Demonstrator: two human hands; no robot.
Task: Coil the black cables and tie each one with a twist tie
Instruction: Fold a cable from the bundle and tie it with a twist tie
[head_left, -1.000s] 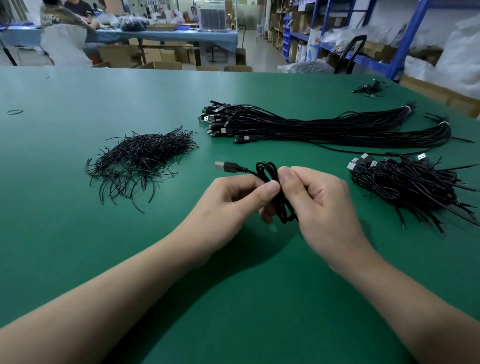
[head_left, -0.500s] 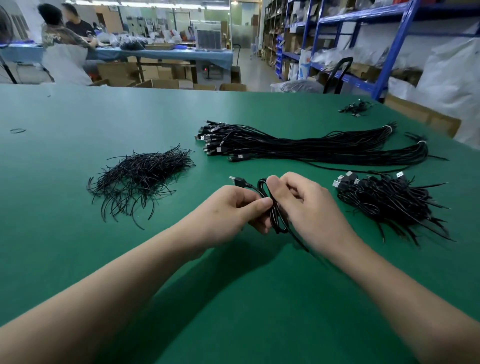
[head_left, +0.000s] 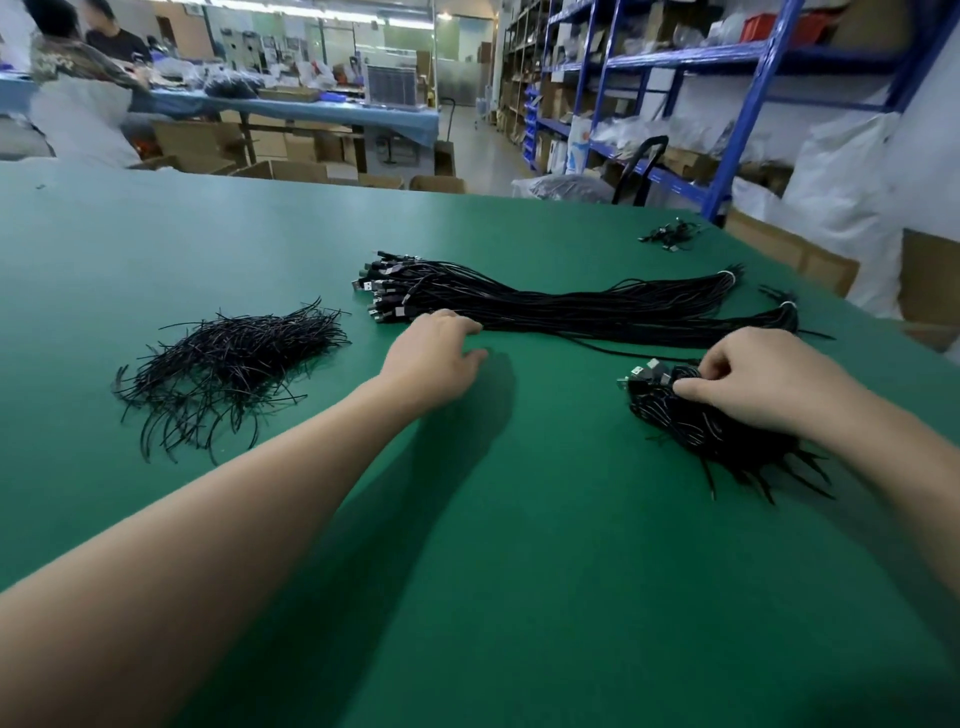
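Both hands have left the middle of the worktop, where a moment ago they worked one coil between them. The left hand now reaches to the near edge of the long bundle of straight cables, close to its plug end. Its fingers are loosely spread and hold nothing. The right hand has gone to the pile of finished coils, on the near side of the bundle toward its tied end, and its fingers are curled in a pinch on a coil at the top. The heap of twist ties lies beyond the bundle's plug end, on the near side. The step looks like setting down one coil and fetching the next cable. The coil is best released only once it rests on the pile. The left hand should then single out one plug and draw that cable lengthwise out of the bundle, so the neighbouring strands do not snag.
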